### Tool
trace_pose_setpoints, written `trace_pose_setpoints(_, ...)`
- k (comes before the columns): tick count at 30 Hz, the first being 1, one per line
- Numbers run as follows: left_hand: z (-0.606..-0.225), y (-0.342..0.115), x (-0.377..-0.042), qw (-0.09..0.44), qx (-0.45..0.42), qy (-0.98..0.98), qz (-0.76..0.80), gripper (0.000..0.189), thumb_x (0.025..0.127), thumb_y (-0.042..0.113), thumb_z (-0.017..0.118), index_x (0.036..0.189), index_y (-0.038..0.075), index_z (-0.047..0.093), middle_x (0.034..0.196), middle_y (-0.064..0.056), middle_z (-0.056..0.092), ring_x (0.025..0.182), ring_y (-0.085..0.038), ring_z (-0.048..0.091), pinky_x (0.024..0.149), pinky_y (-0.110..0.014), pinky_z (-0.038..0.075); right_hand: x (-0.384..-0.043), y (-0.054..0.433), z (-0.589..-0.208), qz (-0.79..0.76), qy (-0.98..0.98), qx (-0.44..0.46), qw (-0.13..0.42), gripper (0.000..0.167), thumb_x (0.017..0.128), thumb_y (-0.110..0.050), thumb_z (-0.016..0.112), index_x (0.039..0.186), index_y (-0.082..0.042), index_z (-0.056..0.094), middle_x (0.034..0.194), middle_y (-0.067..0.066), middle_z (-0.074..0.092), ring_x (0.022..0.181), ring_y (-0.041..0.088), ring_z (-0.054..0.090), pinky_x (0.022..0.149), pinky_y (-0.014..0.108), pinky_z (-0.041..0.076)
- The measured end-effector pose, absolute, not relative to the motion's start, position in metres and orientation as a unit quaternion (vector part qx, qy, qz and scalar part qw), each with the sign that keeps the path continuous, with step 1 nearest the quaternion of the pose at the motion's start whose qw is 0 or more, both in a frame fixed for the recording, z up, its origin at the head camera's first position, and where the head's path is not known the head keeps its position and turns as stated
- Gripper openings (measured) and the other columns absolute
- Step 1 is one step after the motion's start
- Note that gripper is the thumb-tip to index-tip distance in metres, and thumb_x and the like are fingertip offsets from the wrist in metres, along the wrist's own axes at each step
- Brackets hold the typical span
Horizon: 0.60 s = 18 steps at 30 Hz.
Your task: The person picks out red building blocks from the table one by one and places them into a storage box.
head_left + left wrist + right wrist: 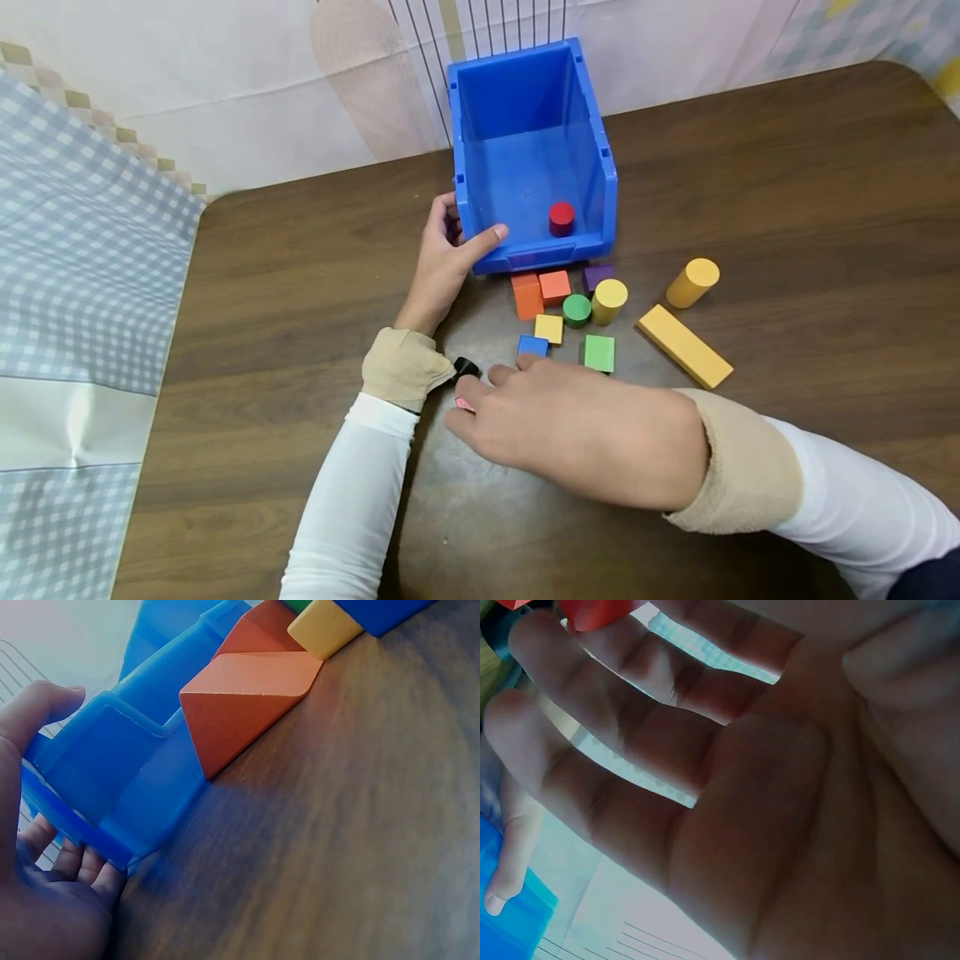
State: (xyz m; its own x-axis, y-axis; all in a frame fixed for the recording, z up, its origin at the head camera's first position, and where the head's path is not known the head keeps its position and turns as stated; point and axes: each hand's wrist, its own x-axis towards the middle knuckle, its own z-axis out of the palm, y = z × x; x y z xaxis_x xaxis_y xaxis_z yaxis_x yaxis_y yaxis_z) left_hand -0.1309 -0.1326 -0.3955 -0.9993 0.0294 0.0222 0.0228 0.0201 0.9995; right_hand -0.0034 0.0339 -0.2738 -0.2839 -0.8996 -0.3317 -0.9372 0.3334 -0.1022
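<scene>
My left hand (442, 271) grips the front left corner of a blue plastic bin (611, 208); its thumb lies over the rim and its fingers are against the outside wall. Inside the bin stands a red cylinder (561, 218). Lower down, my right hand (570, 425) pinches a small pinkish-red block (464, 404) between thumb and forefinger; most of the block is hidden. In the right wrist view a red piece (604, 610) shows at the fingertips. Just in front of the bin lie orange blocks (528, 297), a yellow cube (549, 328) and a blue block (533, 346).
A green cylinder (577, 310), a yellow cylinder (608, 302), a purple block (597, 276) and a light green block (599, 353) stand near the bin. Farther right are another yellow cylinder (693, 282) and a long yellow block (685, 346). Patterned cloth (262, 108) hangs behind the wooden table (810, 208).
</scene>
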Motion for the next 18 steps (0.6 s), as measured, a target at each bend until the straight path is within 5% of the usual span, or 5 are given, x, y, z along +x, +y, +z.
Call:
trace_pose_setpoints(10,-0.3967,-0.1336,-0.1315,-0.002,0.022,0.710,0.704,0.069,0.092,0.023,0.080,0.147,0.004,0.044,0.140,-0.017,0.056,0.127,-0.027,0.057,0.109,-0.040,0.052,-0.0044,0.0358,-0.2717,0.068,0.808,-0.572,0.121,0.031,0.093,-0.019,0.082,0.122,-0.022,0.072,0.111,0.004,0.056,0.091,0.018,0.063,0.069,0.031,0.048)
trace_pose_setpoints(18,-0.3962,-0.1323,-0.1313,-0.001,0.022,0.705,0.708,0.068,0.091,0.023,0.080,0.146,0.005,0.045,0.139,-0.016,0.057,0.127,-0.027,0.058,0.108,-0.040,0.052,-0.0068,0.0348,-0.2722,0.066,0.808,-0.568,0.140,0.038,0.092,-0.017,0.082,0.128,-0.021,0.070,0.118,0.005,0.058,0.097,0.021,0.064,0.072,0.035,0.051)
